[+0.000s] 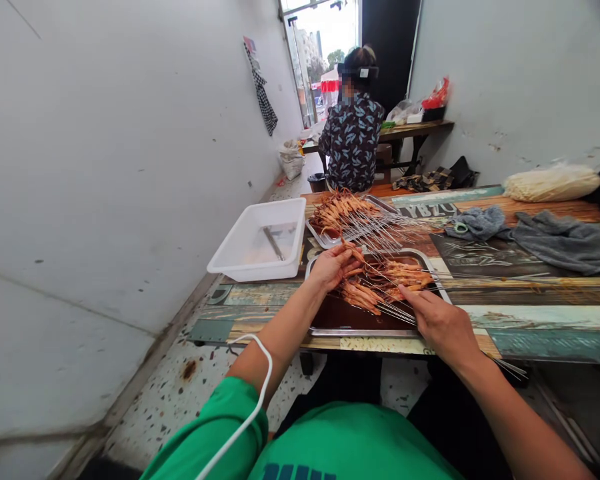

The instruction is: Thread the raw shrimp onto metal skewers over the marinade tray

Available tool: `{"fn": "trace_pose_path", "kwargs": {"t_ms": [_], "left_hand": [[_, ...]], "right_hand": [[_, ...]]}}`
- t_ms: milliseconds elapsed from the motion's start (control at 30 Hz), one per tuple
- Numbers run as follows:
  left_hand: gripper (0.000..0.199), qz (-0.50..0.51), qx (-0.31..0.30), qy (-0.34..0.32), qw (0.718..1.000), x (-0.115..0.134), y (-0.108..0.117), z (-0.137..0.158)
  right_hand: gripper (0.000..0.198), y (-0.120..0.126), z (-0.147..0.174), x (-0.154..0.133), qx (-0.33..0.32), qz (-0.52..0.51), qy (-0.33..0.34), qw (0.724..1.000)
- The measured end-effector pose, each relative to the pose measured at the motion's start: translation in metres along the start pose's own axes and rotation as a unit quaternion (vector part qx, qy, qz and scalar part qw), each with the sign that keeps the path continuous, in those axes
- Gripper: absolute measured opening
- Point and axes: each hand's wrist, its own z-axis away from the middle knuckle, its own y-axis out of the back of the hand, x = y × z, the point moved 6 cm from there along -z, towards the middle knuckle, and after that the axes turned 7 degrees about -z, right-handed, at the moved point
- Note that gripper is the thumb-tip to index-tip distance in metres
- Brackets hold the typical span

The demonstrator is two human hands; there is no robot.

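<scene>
In front of me a metal tray [325,331] holds dark red-brown sauce and bundles of long, thin orange-brown meat pieces [363,297] on metal skewers. My left hand [333,268], over the tray's left side, is closed on one such meat piece [353,251]. A thin skewer runs from that piece toward my right hand [443,327]. The right fingers are closed around skewer ends [397,312] at the tray's right edge; how many they grip is hidden. Just beyond lies a second tray [325,240], heaped with skewered meat [343,212], its skewers fanned rightward.
At left stands a white plastic tub [255,270] with a metal tool [274,243] inside. Grey cloths [563,240] and a plastic-wrapped pale bundle [553,183] lie at right. Loose skewers [510,367] stick out below the table edge. A person [355,140] sits at a farther table.
</scene>
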Motion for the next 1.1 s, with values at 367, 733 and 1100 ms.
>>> {"fn": "trace_pose_path", "kwargs": {"t_ms": [367, 733, 1100], "left_hand": [[0.005, -0.028, -0.018, -0.031, 0.999, -0.004, 0.000, -0.001], [0.004, -0.041, 0.008, -0.066, 0.997, 0.007, -0.005, -0.001], [0.002, -0.035, 0.031, -0.064, 0.997, 0.004, -0.006, -0.001]], "right_hand": [[0.042, -0.001, 0.000, -0.001, -0.004, 0.019, 0.004, 1.000], [0.043, -0.002, 0.001, 0.000, 0.004, 0.013, 0.012, 1.000], [0.045, 0.001, 0.001, -0.002, 0.012, 0.001, 0.005, 1.000]]}}
